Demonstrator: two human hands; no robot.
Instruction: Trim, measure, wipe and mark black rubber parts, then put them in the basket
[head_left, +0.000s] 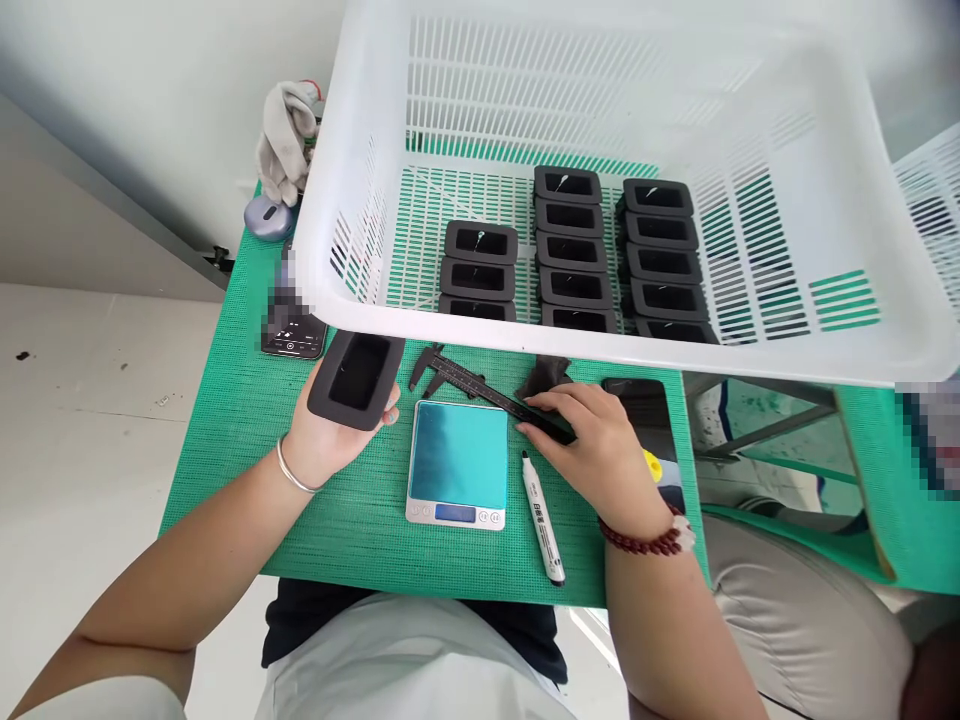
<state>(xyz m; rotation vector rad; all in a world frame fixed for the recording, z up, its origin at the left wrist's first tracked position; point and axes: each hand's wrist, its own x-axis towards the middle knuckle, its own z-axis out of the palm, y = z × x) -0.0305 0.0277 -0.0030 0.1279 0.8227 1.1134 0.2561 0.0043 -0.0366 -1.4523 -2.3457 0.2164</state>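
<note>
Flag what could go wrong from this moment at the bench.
The white basket juts past the green table edge on the right, so a bump might tip its black parts. The caliper under the right hand lies beside the scale and could scrape it. The left hand holds the black frame loosely; it might slip.

Thirteen black rectangular rubber frames (568, 255) lie in the one white slotted plastic basket (750, 120), in three rows of three, five and five, and a fourteenth black frame (356, 378) sits outside it, making fourteen in all. On the green woven surface (247, 440) there is one small silver digital scale (458, 462), one black caliper (465, 382), one white marker pen with a black cap (543, 518), two dark phones (292, 330), one grey cloth glove (285, 140) and one round lilac object (267, 217). Two hands (600, 440) show, one wearing a silver bangle (291, 472), the other a dark red bead bracelet (646, 540).
</note>
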